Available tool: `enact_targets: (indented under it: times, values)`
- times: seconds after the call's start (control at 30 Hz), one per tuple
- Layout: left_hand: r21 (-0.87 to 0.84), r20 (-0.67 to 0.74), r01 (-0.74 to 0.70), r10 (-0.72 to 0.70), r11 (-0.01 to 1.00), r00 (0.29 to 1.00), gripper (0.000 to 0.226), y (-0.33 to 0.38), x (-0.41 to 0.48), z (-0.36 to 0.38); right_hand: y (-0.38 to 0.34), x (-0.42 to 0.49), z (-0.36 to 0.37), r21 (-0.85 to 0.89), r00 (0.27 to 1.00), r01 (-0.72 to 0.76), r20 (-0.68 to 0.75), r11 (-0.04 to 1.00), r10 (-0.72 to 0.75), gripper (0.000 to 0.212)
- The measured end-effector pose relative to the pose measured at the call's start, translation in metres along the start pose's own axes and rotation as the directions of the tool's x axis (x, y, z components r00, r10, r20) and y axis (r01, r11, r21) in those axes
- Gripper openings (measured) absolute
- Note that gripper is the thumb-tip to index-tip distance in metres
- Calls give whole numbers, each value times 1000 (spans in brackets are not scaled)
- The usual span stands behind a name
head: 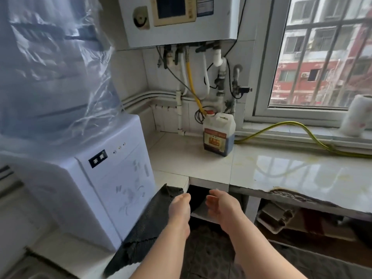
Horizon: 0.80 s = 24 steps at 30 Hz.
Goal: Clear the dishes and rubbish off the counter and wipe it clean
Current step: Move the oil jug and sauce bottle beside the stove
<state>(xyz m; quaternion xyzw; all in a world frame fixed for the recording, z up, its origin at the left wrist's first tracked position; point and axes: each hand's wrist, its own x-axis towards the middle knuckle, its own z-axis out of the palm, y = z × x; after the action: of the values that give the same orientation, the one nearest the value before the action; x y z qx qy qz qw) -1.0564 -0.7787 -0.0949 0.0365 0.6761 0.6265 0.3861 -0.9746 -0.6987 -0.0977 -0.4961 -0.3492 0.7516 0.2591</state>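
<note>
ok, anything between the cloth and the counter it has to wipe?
Nothing visible between the cloth, gripped by the left hand, and the near edge of the counter. On the surface itself, a jug stands toward the back wall and a yellow hose runs along the back at the right; both may interrupt the wipe.

The jug (219, 135) stands at the back of the counter (191, 166), against the wall and under the water heater (177, 19). From the jug, the water dispenser (96, 178) sits at eight o'clock, off the counter's left end. The hose (291, 127) runs off at three o'clock along the sill toward the paper roll (356, 117). At six o'clock, before the counter's front edge, the left hand (179, 206) holds a cloth (145, 228), with the right hand (221, 206) just beside it.
</note>
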Motion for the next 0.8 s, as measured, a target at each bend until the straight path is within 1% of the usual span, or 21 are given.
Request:
enact_targets:
  times: [0.13, 0.3, 0.43, 0.57, 0.63, 0.8]
  values:
    - [40, 60, 37, -39, 999, 997, 37, 8, 32, 22, -16, 21, -7, 25, 999, -5, -53, 1000, 6, 19]
    - [41, 73, 63, -66, 997, 995, 35, 10, 64, 51, -38, 51, -10, 19, 996, 7, -92, 1000, -5, 18]
    - [41, 63, 80, -82, 996, 995, 36, 21, 95, 79, -62, 88, -9, -6, 999, 9, -50, 1000, -10, 20]
    - [84, -11, 13, -12, 996, 1000, 37, 46, 131, 123, -102, 131, -12, -29, 999, 39, -9, 999, -40, 20]
    - [104, -27, -4, 7, 995, 1000, 35, 61, 145, 150, -127, 152, -18, -35, 998, 58, -2, 998, -58, 19]
    - [61, 30, -7, 5, 998, 1000, 21, 90, 173, 214, -183, 194, -35, -40, 994, 106, 27, 994, -105, 14]
